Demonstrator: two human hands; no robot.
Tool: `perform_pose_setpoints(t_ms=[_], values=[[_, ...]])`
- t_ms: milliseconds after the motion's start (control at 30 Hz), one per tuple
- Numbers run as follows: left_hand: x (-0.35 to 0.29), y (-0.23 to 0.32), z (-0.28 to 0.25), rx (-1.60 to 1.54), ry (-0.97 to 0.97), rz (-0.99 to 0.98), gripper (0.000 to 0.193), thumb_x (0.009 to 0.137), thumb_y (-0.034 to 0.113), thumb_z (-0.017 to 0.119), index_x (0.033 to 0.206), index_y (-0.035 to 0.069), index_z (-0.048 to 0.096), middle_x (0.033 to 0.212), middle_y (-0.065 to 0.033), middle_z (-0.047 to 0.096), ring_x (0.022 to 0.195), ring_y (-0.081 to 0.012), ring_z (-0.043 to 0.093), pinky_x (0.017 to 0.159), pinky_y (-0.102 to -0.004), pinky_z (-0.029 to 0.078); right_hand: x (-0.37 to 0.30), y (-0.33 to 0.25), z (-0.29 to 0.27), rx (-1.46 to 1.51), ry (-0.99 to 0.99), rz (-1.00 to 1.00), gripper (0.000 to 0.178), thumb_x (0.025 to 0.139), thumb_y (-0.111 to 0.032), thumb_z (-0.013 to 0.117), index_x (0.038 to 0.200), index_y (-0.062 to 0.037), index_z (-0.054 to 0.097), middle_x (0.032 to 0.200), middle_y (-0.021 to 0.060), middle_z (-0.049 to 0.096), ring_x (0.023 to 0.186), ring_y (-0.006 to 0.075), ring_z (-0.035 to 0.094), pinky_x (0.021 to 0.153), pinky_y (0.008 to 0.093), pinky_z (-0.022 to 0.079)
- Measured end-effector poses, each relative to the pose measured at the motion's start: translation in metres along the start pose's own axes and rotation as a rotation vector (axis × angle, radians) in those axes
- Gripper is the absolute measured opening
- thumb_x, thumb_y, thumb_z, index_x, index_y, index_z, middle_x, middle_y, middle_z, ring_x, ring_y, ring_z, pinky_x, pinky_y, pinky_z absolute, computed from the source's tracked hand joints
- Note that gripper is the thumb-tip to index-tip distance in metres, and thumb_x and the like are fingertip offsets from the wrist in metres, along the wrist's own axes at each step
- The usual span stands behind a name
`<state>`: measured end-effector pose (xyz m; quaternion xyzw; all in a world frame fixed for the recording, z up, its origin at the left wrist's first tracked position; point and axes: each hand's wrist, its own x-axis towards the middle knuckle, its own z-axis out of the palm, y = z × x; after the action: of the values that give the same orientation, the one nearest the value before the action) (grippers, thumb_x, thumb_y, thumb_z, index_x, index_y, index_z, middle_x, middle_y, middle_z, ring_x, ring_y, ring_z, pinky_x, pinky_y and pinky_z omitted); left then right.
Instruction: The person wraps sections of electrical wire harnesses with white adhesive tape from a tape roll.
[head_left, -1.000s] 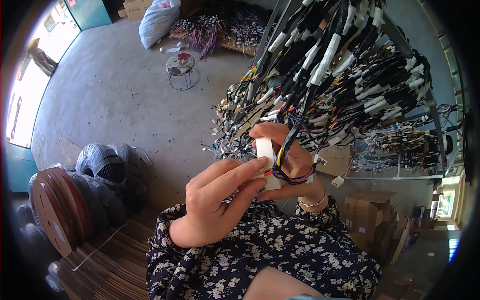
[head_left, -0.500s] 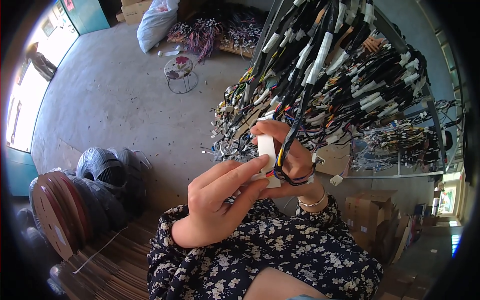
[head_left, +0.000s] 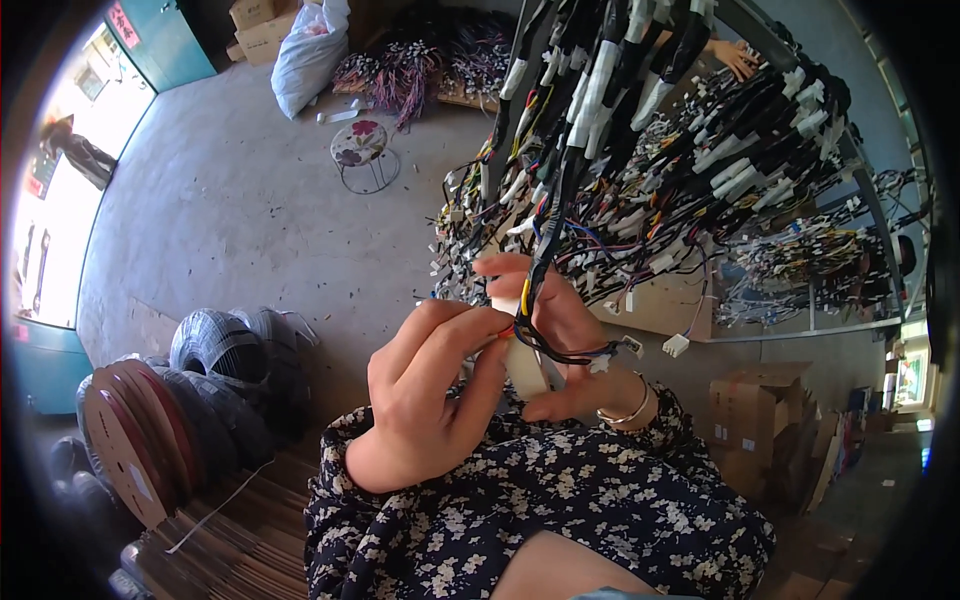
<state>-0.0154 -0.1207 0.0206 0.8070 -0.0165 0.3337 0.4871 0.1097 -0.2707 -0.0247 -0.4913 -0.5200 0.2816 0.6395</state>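
My left hand (head_left: 435,385) is closed in a pinch on thin coloured wires (head_left: 511,331) of a wire harness; the wire ends are hidden by its fingers. My right hand (head_left: 570,335) curls round what looks like a roll of white tape (head_left: 524,368), its edge showing between the two hands. The black-wrapped harness branch (head_left: 545,250) comes down from the hanging bundle and passes in front of the right palm. Beside the right wrist, a side branch ends in a white connector (head_left: 630,346). Another white connector (head_left: 676,345) dangles farther right.
A metal rack (head_left: 800,333) carries many black harnesses (head_left: 730,150) with white tape bands. Another person's hand (head_left: 735,60) reaches in behind them. Left are a cable reel (head_left: 125,445), black coils (head_left: 215,345) and stacked cardboard (head_left: 235,540). A round stool (head_left: 360,143) stands beyond; cartons (head_left: 755,410) stand right.
Both hands have shifted slightly left with the wires and the white roll. The roll has turned and sits lower between the hands. The other person's hand shows more clearly.
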Motion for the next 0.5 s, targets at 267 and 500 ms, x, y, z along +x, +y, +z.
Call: perform_pose_setpoints(t_ms=[267,500], values=[[0.002,-0.003,0.001,0.155,-0.079,0.083,0.020,0.091,-0.007,0.063,0.110,-0.004,0.064,0.115,-0.0199,0.058,0.066,-0.0210,0.062,0.056,-0.0308,0.050,-0.036,-0.004,0.040,0.046,0.231,0.334,0.102,0.091,-0.032,0.078,0.161,-0.0026,0.010,0.164,0.0166,0.024,0.149,0.0271,0.030,0.121,0.0421,0.029],[0.005,0.003,0.012,0.157,-0.103,0.015,0.018,0.092,-0.009,0.061,0.110,-0.006,0.062,0.114,-0.0191,0.061,0.076,-0.0241,0.063,0.059,-0.0283,0.050,-0.073,-0.049,0.027,-0.591,-0.098,0.065,0.030,0.088,-0.028,0.081,0.097,-0.0032,0.067,0.075,0.0048,0.066,0.063,0.0248,0.067,0.052,0.0346,0.049]])
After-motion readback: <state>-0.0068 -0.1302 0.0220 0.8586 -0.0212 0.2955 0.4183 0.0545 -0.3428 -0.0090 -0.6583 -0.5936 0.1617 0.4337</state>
